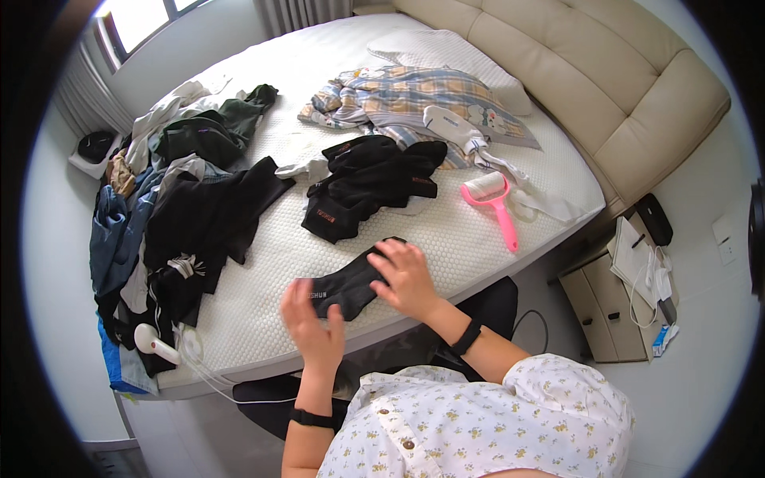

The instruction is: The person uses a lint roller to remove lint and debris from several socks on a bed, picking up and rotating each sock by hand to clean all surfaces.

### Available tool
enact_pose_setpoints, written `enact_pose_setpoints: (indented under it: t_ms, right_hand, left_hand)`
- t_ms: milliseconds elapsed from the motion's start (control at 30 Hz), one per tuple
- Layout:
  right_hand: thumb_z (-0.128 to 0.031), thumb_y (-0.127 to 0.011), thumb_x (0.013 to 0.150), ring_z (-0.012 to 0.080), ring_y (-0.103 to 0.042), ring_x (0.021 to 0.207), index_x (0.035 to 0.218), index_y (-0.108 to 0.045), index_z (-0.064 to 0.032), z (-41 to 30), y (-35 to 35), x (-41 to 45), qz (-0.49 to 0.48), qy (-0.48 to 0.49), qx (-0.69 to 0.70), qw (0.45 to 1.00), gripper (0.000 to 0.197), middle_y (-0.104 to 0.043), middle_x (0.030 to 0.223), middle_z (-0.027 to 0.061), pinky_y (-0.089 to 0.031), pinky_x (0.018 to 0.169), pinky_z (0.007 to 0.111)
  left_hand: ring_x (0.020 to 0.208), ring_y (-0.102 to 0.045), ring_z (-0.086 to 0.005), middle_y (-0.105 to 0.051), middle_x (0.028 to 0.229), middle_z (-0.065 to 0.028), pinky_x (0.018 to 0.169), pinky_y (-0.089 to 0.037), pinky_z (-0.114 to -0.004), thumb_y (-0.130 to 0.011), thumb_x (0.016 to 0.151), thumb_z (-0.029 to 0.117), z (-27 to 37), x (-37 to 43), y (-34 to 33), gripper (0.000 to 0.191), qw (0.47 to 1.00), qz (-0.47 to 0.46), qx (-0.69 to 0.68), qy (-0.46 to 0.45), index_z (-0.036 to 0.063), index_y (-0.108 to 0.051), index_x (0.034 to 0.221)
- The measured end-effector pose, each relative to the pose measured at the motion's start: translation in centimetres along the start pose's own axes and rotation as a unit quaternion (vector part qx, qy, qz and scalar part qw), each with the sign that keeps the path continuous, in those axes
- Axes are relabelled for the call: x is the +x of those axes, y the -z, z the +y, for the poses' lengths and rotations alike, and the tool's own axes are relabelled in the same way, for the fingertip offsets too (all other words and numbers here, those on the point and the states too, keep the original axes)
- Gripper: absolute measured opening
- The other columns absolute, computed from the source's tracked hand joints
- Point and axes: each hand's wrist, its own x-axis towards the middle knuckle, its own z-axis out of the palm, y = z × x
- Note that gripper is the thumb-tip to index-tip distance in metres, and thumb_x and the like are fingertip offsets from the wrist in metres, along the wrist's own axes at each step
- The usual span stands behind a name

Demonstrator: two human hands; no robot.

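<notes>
A dark grey sock (352,288) with pale lettering lies flat near the bed's front edge. My left hand (313,322) is over its cuff end, fingers apart. At its other end is my right hand (407,276), fingers spread and curved over the fabric; whether either hand presses on it cannot be told. Just beyond lies a pile of black socks (373,185), some with orange lettering. To the right, a pink-handled lint roller (502,218) rests on the mattress, with white socks (451,128) behind it on a plaid garment (412,92).
Piled clothes (197,197) cover the bed's left side. A white handheld appliance (156,345) with a cord lies at the front left corner. A white pillow (448,57) lies by the beige headboard (597,66). At right stands a nightstand (597,310) holding papers and cables.
</notes>
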Motion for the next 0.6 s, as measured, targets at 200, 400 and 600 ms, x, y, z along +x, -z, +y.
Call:
enact_pose_setpoints:
  t_ms: [200, 400, 600]
  right_hand:
    - [-0.063, -0.052, 0.083, 0.0245, -0.029, 0.14, 0.146, -0.033, -0.0131, 0.8, -2.1, -2.0, -0.176, -0.007, -0.082, 0.981, 0.082, -0.032, 0.152, 0.0085, -0.002, 0.107, 0.07]
    - [-0.056, -0.057, 0.085, 0.0233, -0.044, 0.13, 0.127, -0.056, -0.0083, 2.7, -1.6, -1.4, -0.112, -0.06, -0.02, 0.992, 0.064, -0.05, 0.138, 0.0117, -0.009, 0.108, 0.066]
    - [-0.031, -0.074, 0.072, 0.0326, -0.053, 0.105, 0.111, -0.06, -0.0072, 4.0, -0.8, 8.1, 0.081, -0.037, 0.119, 0.989, 0.048, -0.056, 0.12, 0.0165, -0.039, 0.095, 0.044]
  left_hand:
    - [0.14, -0.024, -0.0389, -0.031, 0.15, -0.0185, 0.108, -0.011, -0.067, -0.069, 0.079, 0.046, -1.2, -1.8, -3.2, 0.074, 0.945, -0.286, 0.156, -0.031, 0.0177, -0.043, 0.142]
    - [0.139, -0.028, -0.0375, -0.036, 0.148, -0.0165, 0.109, -0.011, -0.065, -0.071, 0.075, 0.046, -2.2, -2.8, -3.6, 0.071, 0.958, -0.235, 0.156, -0.053, 0.0195, -0.049, 0.137]
    - [0.137, -0.031, -0.0368, -0.039, 0.146, -0.0167, 0.11, -0.011, -0.063, -0.071, 0.072, 0.042, -2.5, -2.8, -3.6, 0.07, 0.966, -0.202, 0.146, -0.069, 0.0185, -0.052, 0.135]
